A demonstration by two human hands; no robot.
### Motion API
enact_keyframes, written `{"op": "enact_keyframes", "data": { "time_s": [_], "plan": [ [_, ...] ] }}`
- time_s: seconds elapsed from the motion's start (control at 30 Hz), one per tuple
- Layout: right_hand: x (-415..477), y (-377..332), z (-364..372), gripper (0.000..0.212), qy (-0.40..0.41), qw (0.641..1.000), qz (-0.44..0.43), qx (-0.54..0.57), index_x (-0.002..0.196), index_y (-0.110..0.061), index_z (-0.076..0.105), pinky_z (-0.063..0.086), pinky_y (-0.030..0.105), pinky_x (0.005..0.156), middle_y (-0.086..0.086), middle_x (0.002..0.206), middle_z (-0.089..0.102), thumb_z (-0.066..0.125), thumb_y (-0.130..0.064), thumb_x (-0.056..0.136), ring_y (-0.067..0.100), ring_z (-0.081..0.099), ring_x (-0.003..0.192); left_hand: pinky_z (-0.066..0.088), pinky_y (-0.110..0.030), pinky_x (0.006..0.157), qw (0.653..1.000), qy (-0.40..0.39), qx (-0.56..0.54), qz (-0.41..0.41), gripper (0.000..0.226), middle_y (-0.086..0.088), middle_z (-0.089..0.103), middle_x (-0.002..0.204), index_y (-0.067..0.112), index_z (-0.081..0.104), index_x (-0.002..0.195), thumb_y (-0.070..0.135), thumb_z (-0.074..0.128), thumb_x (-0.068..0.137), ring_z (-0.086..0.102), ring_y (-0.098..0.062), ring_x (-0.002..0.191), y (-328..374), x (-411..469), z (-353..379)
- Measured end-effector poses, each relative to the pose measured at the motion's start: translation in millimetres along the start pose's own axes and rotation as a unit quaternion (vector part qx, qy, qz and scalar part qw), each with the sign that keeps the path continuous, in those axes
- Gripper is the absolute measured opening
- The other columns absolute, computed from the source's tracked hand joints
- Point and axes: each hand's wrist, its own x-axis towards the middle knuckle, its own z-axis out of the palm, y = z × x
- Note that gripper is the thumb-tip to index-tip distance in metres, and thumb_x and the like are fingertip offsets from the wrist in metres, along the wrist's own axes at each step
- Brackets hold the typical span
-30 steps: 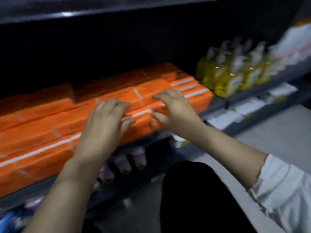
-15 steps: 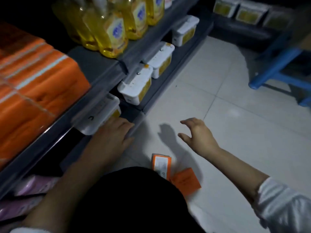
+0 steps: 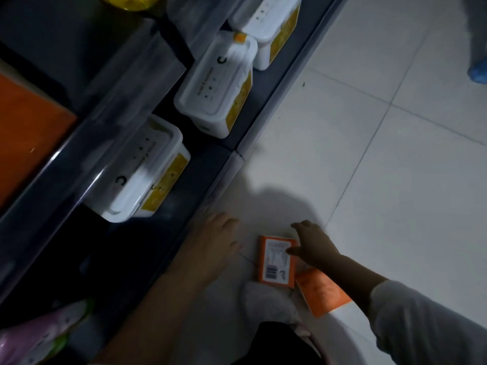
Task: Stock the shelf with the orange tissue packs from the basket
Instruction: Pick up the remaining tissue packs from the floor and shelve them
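Two orange tissue packs lie on the white tiled floor. One orange pack (image 3: 275,262) shows a white barcode label face up. My right hand (image 3: 313,245) hovers over its right edge, fingers spread, thumb touching the label. A second orange pack (image 3: 322,292) lies partly under my right forearm. My left hand (image 3: 217,238) rests flat on the floor just left of the labelled pack, holding nothing. The stocked orange packs (image 3: 29,127) fill the shelf at the far left. No basket is in view.
White lidded tubs (image 3: 218,85) with yellow labels stand on the lower shelf (image 3: 200,164). The grey shelf edge (image 3: 110,133) juts out above them. Pink packs (image 3: 34,338) sit at the bottom left. A blue stool leg (image 3: 478,72) stands at the far right. My knee and white sock (image 3: 266,301) are below.
My view has dropped from the shelf to the floor. Both hands left the stocked orange packs and came down; my right hand now reaches the labelled pack on the floor.
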Motion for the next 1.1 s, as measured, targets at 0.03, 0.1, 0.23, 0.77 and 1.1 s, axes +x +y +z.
{"op": "enact_keyframes", "data": {
  "time_s": [0.03, 0.1, 0.23, 0.77, 1.1],
  "plan": [
    [4.4, 0.2, 5.5, 0.068, -0.01, 1.0, 0.005, 0.003, 0.139, -0.014, 0.036, 0.037, 0.034, 0.101, 0.007, 0.137, 0.043, 0.065, -0.038, 0.082, 0.025, 0.041, 0.125, 0.029, -0.029, 0.106, 1.0, -0.006, -0.003, -0.003, 0.046, 0.003, 0.039, 0.14, 0.02, 0.038, 0.138, 0.036, 0.045, 0.096, 0.034, -0.017, 0.128, -1.2, 2.3, 5.7],
    [9.5, 0.8, 15.1, 0.057, -0.025, 1.0, 0.008, 0.01, 0.133, -0.013, 0.043, 0.04, 0.033, 0.096, 0.008, 0.13, 0.047, 0.063, -0.036, 0.084, 0.024, 0.047, 0.118, 0.03, -0.029, 0.105, 1.0, -0.013, -0.008, -0.004, 0.047, 0.005, 0.037, 0.141, 0.022, 0.036, 0.14, 0.036, 0.044, 0.096, 0.033, -0.016, 0.128, -4.4, 6.5, 17.3],
    [12.3, 2.9, 28.7, 0.033, -0.024, 0.999, 0.015, 0.045, 0.114, -0.01, 0.055, 0.043, 0.03, 0.084, 0.008, 0.115, 0.05, 0.06, -0.028, 0.086, 0.024, 0.055, 0.103, 0.031, -0.026, 0.102, 0.998, -0.032, -0.049, -0.014, 0.045, 0.005, 0.039, 0.139, 0.021, 0.039, 0.137, 0.033, 0.046, 0.095, 0.036, -0.015, 0.125, -5.3, 9.8, 35.1],
    [-20.0, -4.9, -33.0, 0.009, 0.174, 0.938, -0.123, 0.274, 0.068, -0.007, 0.066, 0.046, 0.024, 0.061, 0.005, 0.067, 0.063, 0.073, -0.005, 0.073, 0.02, 0.061, 0.062, 0.049, -0.029, 0.09, 0.922, -0.033, -0.34, -0.182, 0.056, -0.003, 0.057, 0.128, 0.016, 0.046, 0.128, 0.031, 0.071, 0.08, 0.057, -0.015, 0.108, 18.3, 19.8, 50.5],
    [-32.6, 79.9, 14.5, 0.079, -0.061, 0.993, -0.069, -0.08, 0.136, -0.027, 0.041, 0.035, 0.031, 0.101, -0.001, 0.14, 0.038, 0.079, -0.034, 0.067, 0.021, 0.036, 0.126, 0.052, -0.029, 0.08, 0.934, 0.004, -0.317, -0.164, 0.046, 0.003, 0.062, 0.113, 0.018, 0.048, 0.118, 0.029, 0.071, 0.08, 0.061, -0.014, 0.095, 25.3, 16.4, 38.0]
  ]
}}
